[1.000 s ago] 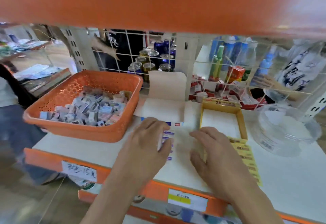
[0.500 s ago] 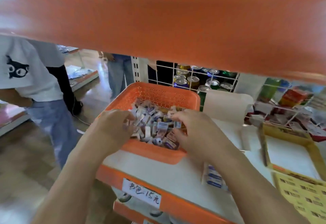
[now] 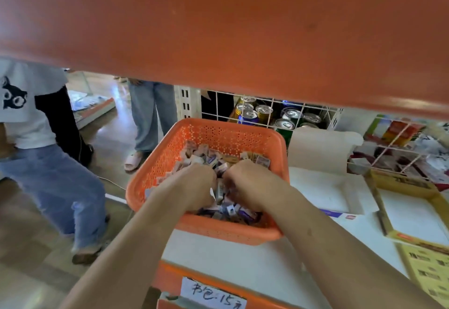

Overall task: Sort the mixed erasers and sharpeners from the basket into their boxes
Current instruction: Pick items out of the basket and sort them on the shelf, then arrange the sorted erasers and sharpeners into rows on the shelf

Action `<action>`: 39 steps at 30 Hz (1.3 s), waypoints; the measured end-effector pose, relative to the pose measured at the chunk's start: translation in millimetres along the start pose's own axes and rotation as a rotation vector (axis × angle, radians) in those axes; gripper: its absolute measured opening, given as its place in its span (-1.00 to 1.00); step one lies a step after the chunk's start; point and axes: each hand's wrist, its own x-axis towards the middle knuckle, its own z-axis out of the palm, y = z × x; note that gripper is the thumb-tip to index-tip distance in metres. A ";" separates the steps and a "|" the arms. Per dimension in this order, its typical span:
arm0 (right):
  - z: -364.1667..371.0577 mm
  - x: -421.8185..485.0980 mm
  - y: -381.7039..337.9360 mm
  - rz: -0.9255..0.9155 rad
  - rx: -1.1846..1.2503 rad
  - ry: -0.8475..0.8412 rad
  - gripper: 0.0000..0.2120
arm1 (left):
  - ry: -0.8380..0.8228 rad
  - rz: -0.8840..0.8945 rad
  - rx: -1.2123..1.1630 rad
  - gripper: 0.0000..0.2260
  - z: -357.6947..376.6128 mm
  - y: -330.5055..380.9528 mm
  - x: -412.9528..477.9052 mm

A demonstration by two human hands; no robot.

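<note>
A white shop shelf point(image 3: 218, 255) runs under an orange upper board, with bystanders point(image 3: 48, 163) in the aisle to the left. The orange basket point(image 3: 170, 158) sits at the shelf's left end, holding the heap of erasers and sharpeners point(image 3: 209, 158). The left hand point(image 3: 192, 187) digs in knuckles-up, fingers curled under. Just right of it, nearly touching, the right hand point(image 3: 245, 184) does the same. I cannot tell whether either has caught a piece. The pieces lie under and ahead of both grips. The white box point(image 3: 323, 192) and the yellow box point(image 3: 403, 183) lie rightward, so the right hand looks nearer to them.
</note>
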 end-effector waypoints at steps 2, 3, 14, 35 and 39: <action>-3.6 -3.1 0.4 -0.001 0.050 0.034 -0.84 | 0.058 -0.002 -0.064 -0.79 1.1 -3.7 -0.6; -7.2 -7.2 1.2 0.009 0.107 0.073 -0.85 | 0.104 -0.013 -0.128 -0.80 1.2 -5.1 -1.0; -26.9 -138.4 78.9 0.399 0.741 0.641 -0.84 | 0.560 0.297 -0.551 -0.88 -26.4 91.5 -39.8; 69.0 -377.2 293.6 0.669 0.712 0.464 -0.79 | 0.072 0.490 -0.755 -0.85 80.5 404.4 -13.0; 76.7 -384.4 308.9 0.693 0.701 0.426 -0.82 | 0.139 0.503 -0.557 -0.87 84.5 433.8 -5.5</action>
